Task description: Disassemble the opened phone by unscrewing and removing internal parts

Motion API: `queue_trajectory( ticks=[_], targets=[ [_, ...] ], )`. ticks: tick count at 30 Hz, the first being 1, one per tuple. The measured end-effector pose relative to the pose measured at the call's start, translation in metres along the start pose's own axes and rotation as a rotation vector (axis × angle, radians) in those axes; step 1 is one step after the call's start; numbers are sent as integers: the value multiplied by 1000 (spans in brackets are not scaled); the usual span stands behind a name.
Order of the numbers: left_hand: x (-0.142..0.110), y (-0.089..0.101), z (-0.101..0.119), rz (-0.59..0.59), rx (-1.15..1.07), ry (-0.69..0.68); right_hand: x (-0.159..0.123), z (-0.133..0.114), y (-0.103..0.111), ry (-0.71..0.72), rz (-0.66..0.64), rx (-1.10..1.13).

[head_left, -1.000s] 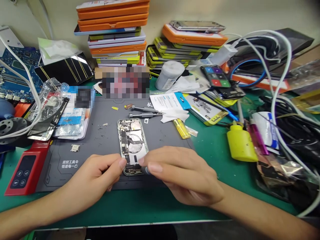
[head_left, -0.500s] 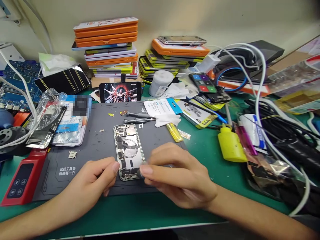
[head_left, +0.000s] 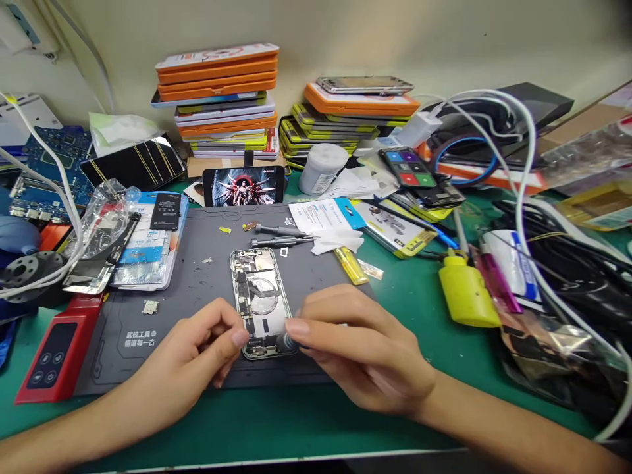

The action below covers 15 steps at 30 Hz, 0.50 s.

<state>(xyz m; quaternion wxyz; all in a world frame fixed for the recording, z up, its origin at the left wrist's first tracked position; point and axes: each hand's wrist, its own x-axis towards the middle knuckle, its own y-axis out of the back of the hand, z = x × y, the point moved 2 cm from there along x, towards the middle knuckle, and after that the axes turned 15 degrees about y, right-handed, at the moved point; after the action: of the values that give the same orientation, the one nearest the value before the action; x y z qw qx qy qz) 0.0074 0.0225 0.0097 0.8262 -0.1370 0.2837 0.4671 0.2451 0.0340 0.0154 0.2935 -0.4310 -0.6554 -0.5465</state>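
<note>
An opened phone (head_left: 263, 299) lies on the grey work mat (head_left: 192, 329), its inner parts and a round coil showing. At its lower left edge, my left hand (head_left: 210, 342) is closed, thumb against curled fingers; whatever the fingertips may hold is hidden. Over the phone's lower right corner, my right hand (head_left: 365, 349) pinches a small dark tool (head_left: 285, 342) with a rounded end; most of it is hidden by the fingers. Beyond the phone's top lie two screwdrivers (head_left: 279, 241) and a small white square frame (head_left: 284, 251).
A lit phone (head_left: 243, 186) stands at the mat's far edge, before stacked orange and yellow cases (head_left: 217, 76). On the left are a red device (head_left: 52, 362), a black battery (head_left: 165, 210) and a small metal piece (head_left: 151, 307). A yellow bottle (head_left: 468, 293) and cables (head_left: 563, 263) lie right.
The whole view has shifted slightly, so things sit a little further right and lower. My right hand still pinches the dark tool over the phone's lower end; my left fingers look slightly less tightly curled.
</note>
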Motion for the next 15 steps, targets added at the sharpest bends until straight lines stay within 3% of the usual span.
queue_trajectory(
  ticks=[15],
  targets=[
    [2,3,3,12,214,-22,-5,1,-9,37,-45,9]
  ],
)
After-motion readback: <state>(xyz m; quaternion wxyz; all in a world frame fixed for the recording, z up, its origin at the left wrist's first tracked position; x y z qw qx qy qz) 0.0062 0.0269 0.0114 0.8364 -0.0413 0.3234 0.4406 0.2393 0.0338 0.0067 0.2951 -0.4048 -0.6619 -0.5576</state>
